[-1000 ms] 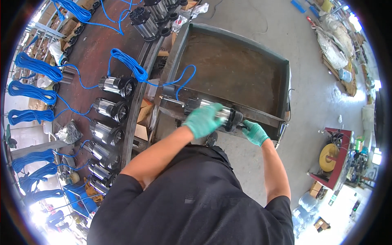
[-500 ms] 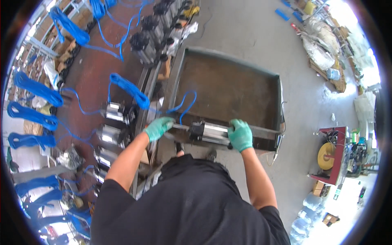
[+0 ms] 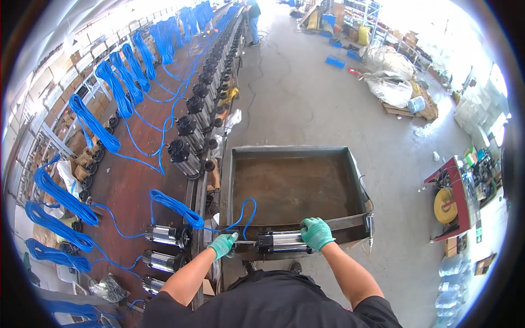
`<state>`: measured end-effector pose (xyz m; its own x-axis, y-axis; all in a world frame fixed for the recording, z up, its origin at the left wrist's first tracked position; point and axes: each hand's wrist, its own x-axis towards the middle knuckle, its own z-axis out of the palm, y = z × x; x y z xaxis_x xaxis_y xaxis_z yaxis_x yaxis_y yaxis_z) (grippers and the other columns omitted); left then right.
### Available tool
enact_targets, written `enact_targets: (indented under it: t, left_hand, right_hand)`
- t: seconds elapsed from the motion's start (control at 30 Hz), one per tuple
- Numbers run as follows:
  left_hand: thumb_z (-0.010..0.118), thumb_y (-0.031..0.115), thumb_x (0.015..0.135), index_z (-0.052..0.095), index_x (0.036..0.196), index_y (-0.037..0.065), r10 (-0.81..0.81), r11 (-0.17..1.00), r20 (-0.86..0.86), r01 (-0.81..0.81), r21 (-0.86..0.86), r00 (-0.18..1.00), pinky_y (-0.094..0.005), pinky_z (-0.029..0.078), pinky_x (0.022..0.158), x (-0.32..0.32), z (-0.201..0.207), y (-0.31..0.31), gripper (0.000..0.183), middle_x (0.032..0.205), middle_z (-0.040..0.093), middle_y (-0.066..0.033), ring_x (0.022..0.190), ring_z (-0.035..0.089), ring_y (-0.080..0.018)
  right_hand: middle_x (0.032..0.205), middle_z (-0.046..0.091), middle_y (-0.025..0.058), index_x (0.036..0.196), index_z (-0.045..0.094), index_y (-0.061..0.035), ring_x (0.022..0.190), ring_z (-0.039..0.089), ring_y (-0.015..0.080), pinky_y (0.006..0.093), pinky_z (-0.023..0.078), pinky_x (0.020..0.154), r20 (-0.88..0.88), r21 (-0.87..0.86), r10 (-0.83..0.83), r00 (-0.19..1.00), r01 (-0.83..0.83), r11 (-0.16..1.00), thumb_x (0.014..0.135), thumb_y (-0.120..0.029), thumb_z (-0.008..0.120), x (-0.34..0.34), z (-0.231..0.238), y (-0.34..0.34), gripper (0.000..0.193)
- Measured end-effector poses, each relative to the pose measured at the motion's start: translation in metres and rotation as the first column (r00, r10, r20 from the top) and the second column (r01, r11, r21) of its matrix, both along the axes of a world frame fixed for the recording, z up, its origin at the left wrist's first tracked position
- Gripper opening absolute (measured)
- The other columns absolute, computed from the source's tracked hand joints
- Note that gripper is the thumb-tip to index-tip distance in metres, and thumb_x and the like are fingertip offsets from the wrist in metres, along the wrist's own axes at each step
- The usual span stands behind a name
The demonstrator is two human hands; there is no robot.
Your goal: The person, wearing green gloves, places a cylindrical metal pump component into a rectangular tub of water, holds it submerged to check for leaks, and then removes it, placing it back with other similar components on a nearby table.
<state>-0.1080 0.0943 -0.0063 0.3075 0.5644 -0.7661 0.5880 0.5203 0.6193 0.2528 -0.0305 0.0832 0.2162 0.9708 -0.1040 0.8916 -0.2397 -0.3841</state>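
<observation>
A silver cylindrical electric motor (image 3: 284, 241) with a black end piece lies level along the near edge of a rectangular metal tank (image 3: 232, 180). My left hand (image 3: 223, 245), in a green glove, is closed round the thin metal shaft at the motor's left end, thumb on top. My right hand (image 3: 317, 234), gloved the same, is closed over the right end of the cylinder; its fingertips are partly hidden. A blue cable (image 3: 252, 212) loops up near the black piece and runs left to a coiled blue cable (image 3: 176, 208) on the bench.
On the left, a long reddish-brown bench (image 3: 136, 145) carries a row of upright pumps (image 3: 186, 158), lying motors (image 3: 164, 235) and several blue cable coils. A red-framed machine with a yellow reel (image 3: 445, 206) stands right. White sacks (image 3: 391, 76) lie on a pallet; a person (image 3: 254, 22) stands far off.
The view has tilted up, showing more of the bench and far floor. Both hands stay on the motor, which keeps about the same place at the tank's near edge.
</observation>
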Motion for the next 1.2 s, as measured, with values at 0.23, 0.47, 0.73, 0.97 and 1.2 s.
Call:
enact_targets:
  t: [0.23, 0.47, 0.73, 0.97, 1.2]
  left_hand:
    - [0.058, 0.042, 0.103, 0.065, 0.096, 0.010, 0.176, 0.973, -0.044, -0.180, -0.147, 0.983, -0.0333, 0.047, 0.041, 0.014, 0.004, 0.007, 0.034, 0.067, 0.061, -0.0038, 0.047, 0.055, -0.0159]
    - [0.068, 0.039, 0.097, 0.058, 0.138, 0.004, -0.407, 0.703, -0.085, 0.371, 0.607, 0.909, -0.0390, 0.054, 0.095, -0.005, 0.037, -0.019, 0.054, 0.127, 0.065, -0.0163, 0.111, 0.065, -0.0326]
    - [0.059, 0.045, 0.101, 0.069, 0.123, 0.005, -0.536, 0.624, -0.075, 0.455, 0.635, 0.841, -0.0448, 0.056, 0.088, -0.018, 0.028, 0.004, 0.046, 0.099, 0.073, -0.0162, 0.089, 0.072, -0.0314]
    - [0.053, 0.044, 0.106, 0.070, 0.113, 0.005, 0.122, 0.946, 0.108, -0.082, -0.315, 0.987, -0.0442, 0.059, 0.055, 0.007, 0.012, 0.022, 0.042, 0.070, 0.064, -0.0057, 0.047, 0.057, -0.0183]
    - [0.073, 0.035, 0.092, 0.069, 0.122, 0.003, -0.534, 0.251, -0.208, 0.389, 0.886, 0.819, -0.0423, 0.051, 0.098, -0.022, 0.014, 0.000, 0.044, 0.119, 0.066, -0.0180, 0.117, 0.063, -0.0328]
  right_hand:
    - [0.106, 0.072, 0.0128, 0.101, 0.073, -0.0109, 0.105, 0.064, 0.0333, 0.0439, 0.051, 0.097, -0.022, -0.051, -0.012, 1.000, 0.011, 0.999, 0.091, -0.024, 0.058, 0.001, -0.001, 0.005, 0.022]
    - [0.100, 0.073, 0.0126, 0.097, 0.075, -0.0107, 0.099, 0.066, 0.0333, 0.0437, 0.052, 0.094, -0.014, -0.001, -0.016, 1.000, 0.016, 1.000, 0.089, -0.021, 0.060, 0.002, -0.006, 0.001, 0.020]
    - [0.102, 0.073, 0.0128, 0.098, 0.074, -0.0106, 0.102, 0.065, 0.0330, 0.0438, 0.052, 0.094, 0.001, -0.006, 0.003, 1.000, -0.003, 1.000, 0.089, -0.023, 0.060, 0.001, -0.008, 0.003, 0.021]
    - [0.103, 0.073, 0.0122, 0.098, 0.074, -0.0107, 0.102, 0.065, 0.0329, 0.0432, 0.052, 0.095, 0.001, -0.019, 0.000, 1.000, 0.000, 1.000, 0.089, -0.023, 0.060, 0.000, -0.005, 0.005, 0.021]
    - [0.102, 0.073, 0.0116, 0.099, 0.074, -0.0111, 0.102, 0.065, 0.0326, 0.0433, 0.052, 0.095, 0.004, -0.017, -0.003, 1.000, 0.003, 1.000, 0.089, -0.023, 0.060, 0.001, -0.002, 0.005, 0.020]
